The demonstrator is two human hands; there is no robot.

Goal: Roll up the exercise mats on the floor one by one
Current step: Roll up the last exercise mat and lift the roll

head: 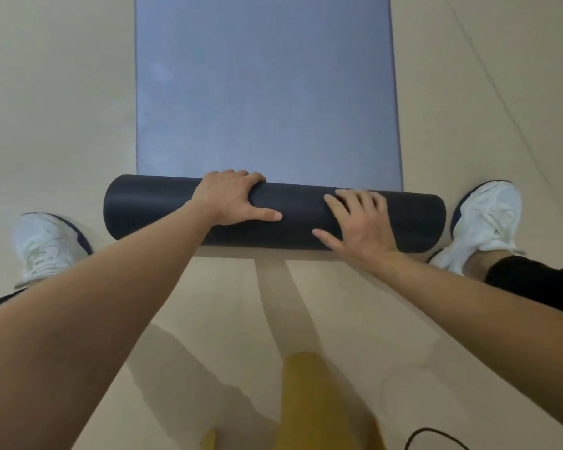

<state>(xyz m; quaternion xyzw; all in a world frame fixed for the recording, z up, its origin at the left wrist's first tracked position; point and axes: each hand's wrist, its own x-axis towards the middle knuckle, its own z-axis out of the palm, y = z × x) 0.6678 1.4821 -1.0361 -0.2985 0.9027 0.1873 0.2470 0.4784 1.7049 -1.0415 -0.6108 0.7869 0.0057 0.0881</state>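
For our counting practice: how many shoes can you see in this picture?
2. One white shoe stands on the floor beside the left end of the rolled mat; the other shoe beside its right end. None appears hidden.

Mat roll (156,209) between shoes (485,222)

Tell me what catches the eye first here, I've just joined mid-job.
The half-rolled exercise mat fills the centre: its dark roll lies crosswise near the person, the flat blue-grey length running away ahead. The left hand curls its fingers over the roll's far side; the right hand lies spread flat on it. A left shoe and a right shoe, both white, flank its ends.
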